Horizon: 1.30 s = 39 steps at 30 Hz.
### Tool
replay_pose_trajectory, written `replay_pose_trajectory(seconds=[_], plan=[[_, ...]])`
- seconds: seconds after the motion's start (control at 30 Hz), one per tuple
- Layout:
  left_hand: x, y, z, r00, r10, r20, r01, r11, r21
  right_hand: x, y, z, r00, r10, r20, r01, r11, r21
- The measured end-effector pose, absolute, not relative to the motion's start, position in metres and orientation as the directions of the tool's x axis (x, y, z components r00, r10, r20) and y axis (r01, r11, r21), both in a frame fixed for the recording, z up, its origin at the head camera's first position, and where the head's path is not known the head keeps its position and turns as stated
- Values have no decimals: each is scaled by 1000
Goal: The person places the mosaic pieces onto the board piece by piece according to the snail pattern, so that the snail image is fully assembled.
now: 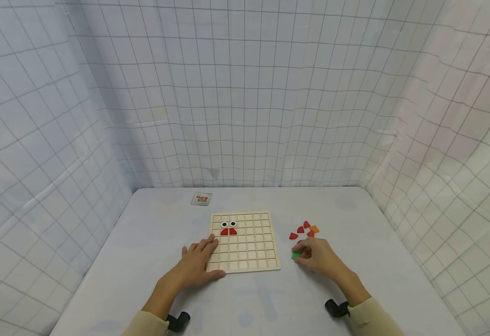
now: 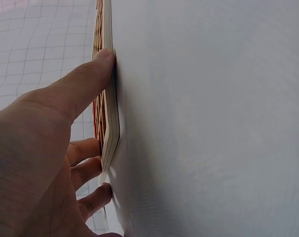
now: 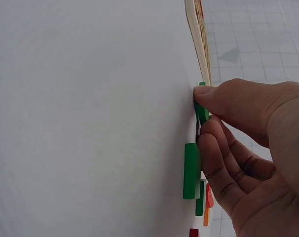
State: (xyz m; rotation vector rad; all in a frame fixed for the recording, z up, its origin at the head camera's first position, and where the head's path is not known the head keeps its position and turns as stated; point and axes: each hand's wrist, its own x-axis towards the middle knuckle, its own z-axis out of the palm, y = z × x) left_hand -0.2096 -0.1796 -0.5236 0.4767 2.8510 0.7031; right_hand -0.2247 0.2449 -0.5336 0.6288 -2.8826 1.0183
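A square wooden grid board (image 1: 253,270) lies on the table, with two eye tiles (image 1: 224,224) and, below them, two red quarter-round pieces (image 1: 225,232) in its upper left cells. My left hand (image 1: 194,266) rests at its near left corner. The thumb (image 2: 97,69) lies along the front edge while spread fingers touch the left edge. To the right of the board, my right hand (image 1: 318,256) pinches a green tile (image 3: 203,112) between thumb and fingertips, close over the table. In the right wrist view, another green tile (image 3: 190,171) lies just beside the fingers.
Beyond my right hand lie several red quarter-round pieces (image 1: 293,236) and an orange tile (image 1: 314,229). A small picture card (image 1: 201,199) is near the table's far edge, behind the board. White gridded curtains (image 1: 245,112) enclose the back and sides.
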Motion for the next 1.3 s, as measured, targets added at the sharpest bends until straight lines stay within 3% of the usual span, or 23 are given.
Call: replay_pose_trajectory(seconds=[0.67, 1.3], plan=[[-210, -179, -524, -934, 347, -91, 265, 839, 476, -233, 232, -540, -863, -368, 347, -505, 653, -564], [-209, -179, -523, -934, 348, -84, 269, 837, 476, -250, 191, -537, -815, -440, 377, -569, 486, -664]])
